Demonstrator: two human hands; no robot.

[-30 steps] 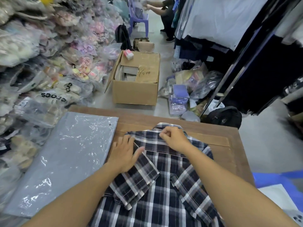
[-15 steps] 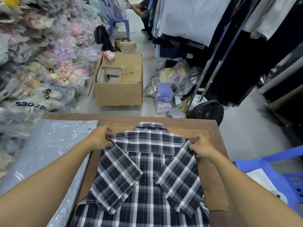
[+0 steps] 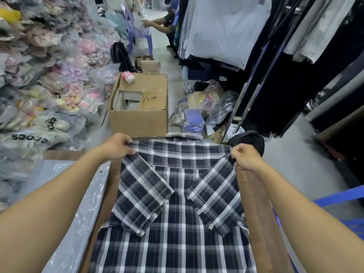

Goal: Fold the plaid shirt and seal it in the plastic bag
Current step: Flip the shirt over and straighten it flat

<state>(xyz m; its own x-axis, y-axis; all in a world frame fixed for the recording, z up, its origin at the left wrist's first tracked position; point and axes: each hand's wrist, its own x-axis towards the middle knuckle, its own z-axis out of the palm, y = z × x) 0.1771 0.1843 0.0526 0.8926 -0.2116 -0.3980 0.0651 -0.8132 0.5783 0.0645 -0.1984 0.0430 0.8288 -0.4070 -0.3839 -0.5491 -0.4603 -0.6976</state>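
Note:
The plaid shirt point(image 3: 177, 209), dark navy with white and grey checks, lies back-up on the wooden table point(image 3: 258, 209), both short sleeves folded inward. My left hand point(image 3: 116, 146) pinches its left shoulder and my right hand point(image 3: 246, 158) pinches its right shoulder. The shoulder end is raised off the table, and the collar points away from me. The clear plastic bag point(image 3: 78, 209) lies flat on the table to the left of the shirt, apart from both hands.
An open cardboard box point(image 3: 141, 117) stands on the floor beyond the table. Bagged shoes point(image 3: 39, 95) pile up along the left. Hanging clothes point(image 3: 226, 26) fill a rack on the right. A blue plastic stool point(image 3: 338, 196) stands at right. A seated person point(image 3: 163, 24) is far back.
My hands went from the collar out to both shoulders, gripped them, and have lifted the shirt's top end off the table. The camera view has tilted upward.

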